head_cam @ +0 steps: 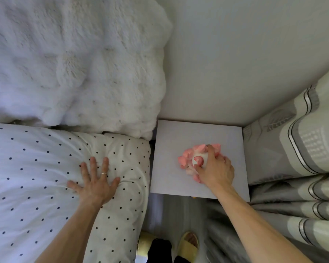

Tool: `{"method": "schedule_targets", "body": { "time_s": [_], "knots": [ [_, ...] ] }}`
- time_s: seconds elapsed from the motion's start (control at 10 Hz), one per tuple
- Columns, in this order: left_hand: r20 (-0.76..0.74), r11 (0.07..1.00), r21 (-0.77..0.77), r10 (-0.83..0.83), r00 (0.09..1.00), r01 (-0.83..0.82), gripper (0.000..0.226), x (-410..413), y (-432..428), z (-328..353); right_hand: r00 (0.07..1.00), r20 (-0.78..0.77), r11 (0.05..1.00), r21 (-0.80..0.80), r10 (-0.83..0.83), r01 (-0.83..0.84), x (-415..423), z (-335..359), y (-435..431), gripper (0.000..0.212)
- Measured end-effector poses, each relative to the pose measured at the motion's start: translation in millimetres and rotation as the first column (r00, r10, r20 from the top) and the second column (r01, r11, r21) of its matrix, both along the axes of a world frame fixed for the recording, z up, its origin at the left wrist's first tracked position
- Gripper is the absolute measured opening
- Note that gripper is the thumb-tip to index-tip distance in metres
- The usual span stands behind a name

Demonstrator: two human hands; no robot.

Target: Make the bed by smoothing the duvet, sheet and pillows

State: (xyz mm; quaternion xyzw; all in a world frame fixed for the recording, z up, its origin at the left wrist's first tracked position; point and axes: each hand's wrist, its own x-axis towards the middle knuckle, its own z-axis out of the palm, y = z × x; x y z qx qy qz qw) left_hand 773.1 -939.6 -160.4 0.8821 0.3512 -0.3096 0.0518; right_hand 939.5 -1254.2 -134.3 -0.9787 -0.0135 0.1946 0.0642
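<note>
The right hand (216,172) has its grip closed around a pink and white soft toy (193,159), fingers curled over the top, the toy resting on the white desk (179,141) beside the bed. The left hand (95,182) grasps nothing: it lies flat, fingers spread, a ring (104,174) on one finger, pressing into the dotted pillow (110,168) across a narrow gap from the right grip.

The chief risk, as I judge it, sits with the toy. It lies toward the middle of the desk, but if the right hand lets go carelessly or drags it back toward the body, it could slide off the near edge to the floor by the yellow slippers (188,245). Whether the hand is setting the toy down or picking it up cannot be told. A second risk is at the left palm: leaning weight there dents the pillow and pulls fresh creases outward from the hand, undoing the smoothing.

The pillow is white with small dark dots, plump, with wrinkles fanning from under the left palm toward its corner nearest the desk. Beyond the left hand lies a fluffy white blanket (74,59), lumpy and uneven, its edge overlapping the far side of the pillow. To the outside of the right grip hangs a striped curtain (296,149), touching the desk's side.
</note>
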Motion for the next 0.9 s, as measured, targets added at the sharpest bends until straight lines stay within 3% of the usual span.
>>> {"method": "schedule_targets", "body": {
  "time_s": [0.1,0.2,0.3,0.5,0.6,0.8,0.9],
  "knots": [
    [-0.002,1.000,0.015,0.001,1.000,-0.001,0.081,1,-1,-1,0.999,0.015,0.994,0.104,0.029,-0.031,-2,-3,0,0.093],
    [0.000,1.000,0.006,0.000,1.000,0.000,0.080,0,0,-4,0.996,-0.022,0.965,0.251,0.090,-0.081,3,-10,-3,0.105],
    [0.007,1.000,0.001,0.002,1.000,-0.002,0.080,-1,2,-6,0.999,-0.050,0.969,0.246,-0.006,0.018,4,-6,5,0.091],
    [0.027,1.000,-0.007,-0.004,1.000,0.004,0.080,-3,2,-6,0.993,-0.005,0.942,0.314,-0.119,0.114,-4,-7,16,0.086],
    [0.066,1.000,-0.013,0.003,0.998,-0.002,0.080,-4,2,-8,0.995,-0.017,0.947,0.308,-0.094,0.095,-4,1,16,0.085],
    [0.091,1.000,0.009,-0.001,0.996,0.000,0.079,-6,7,-13,0.993,-0.107,0.998,0.051,-0.043,0.049,8,47,29,0.093],
    [0.113,1.000,0.012,0.012,0.994,-0.013,0.079,-6,4,-13,1.000,0.009,0.924,0.380,0.026,-0.028,23,110,49,0.077]
  ]
}}
